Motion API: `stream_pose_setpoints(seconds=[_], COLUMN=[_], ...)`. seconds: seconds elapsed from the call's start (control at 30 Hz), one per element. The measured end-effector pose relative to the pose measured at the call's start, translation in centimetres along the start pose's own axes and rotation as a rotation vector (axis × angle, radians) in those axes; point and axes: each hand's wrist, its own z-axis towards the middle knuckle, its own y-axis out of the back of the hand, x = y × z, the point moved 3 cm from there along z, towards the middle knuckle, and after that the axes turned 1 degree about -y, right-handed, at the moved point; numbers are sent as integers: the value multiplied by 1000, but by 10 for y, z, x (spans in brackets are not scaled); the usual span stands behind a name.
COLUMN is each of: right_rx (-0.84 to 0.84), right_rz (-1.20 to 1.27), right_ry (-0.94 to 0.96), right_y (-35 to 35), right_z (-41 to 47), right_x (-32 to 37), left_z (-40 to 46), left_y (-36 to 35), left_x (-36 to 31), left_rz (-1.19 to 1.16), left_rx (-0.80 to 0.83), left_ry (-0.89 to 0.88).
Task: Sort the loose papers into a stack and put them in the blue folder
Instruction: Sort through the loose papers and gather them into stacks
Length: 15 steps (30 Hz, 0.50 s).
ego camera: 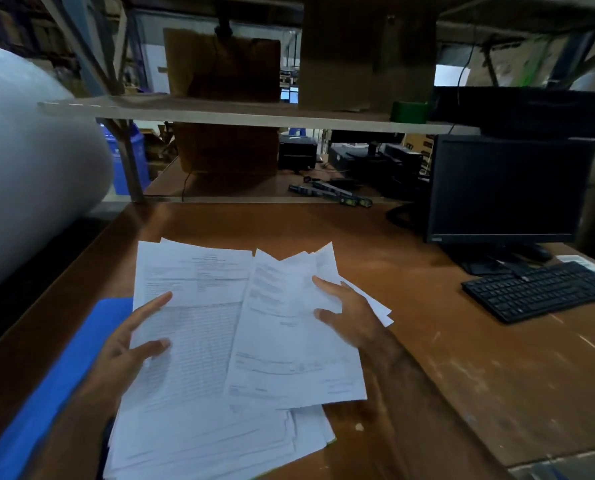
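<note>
Both hands gather the loose papers (pixel 220 341) over the counter (pixel 462 375): left hand (pixel 126 348) and right hand (pixel 348 320) pinch sheets. Next, I'd say, squaring edges for the blue folder (pixel 57 375).

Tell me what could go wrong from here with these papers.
The papers are fanned and uneven between the left hand and right hand; a loose grip could let sheets slide onto the table. The blue folder lies partly under the pile and looks closed, so loading may be awkward.
</note>
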Motion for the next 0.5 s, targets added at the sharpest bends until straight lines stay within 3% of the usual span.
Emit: stream_pose_setpoints(seconds=[0.17, 0.23, 0.33, 0.5], right_rx=[124, 151, 93, 238], right_rz=[782, 760, 424, 644], right_ry=[80, 77, 88, 83], right_y=[15, 10, -11, -48], right_z=[-4, -3, -3, -14], right_x=[17, 21, 21, 20], left_z=[0, 2, -1, -10], left_y=[-4, -6, -17, -29], left_x=[-1, -2, -6, -16], left_rz=[-46, -38, -112, -171], left_rx=[13, 11, 29, 46], left_ry=[3, -13, -23, -55])
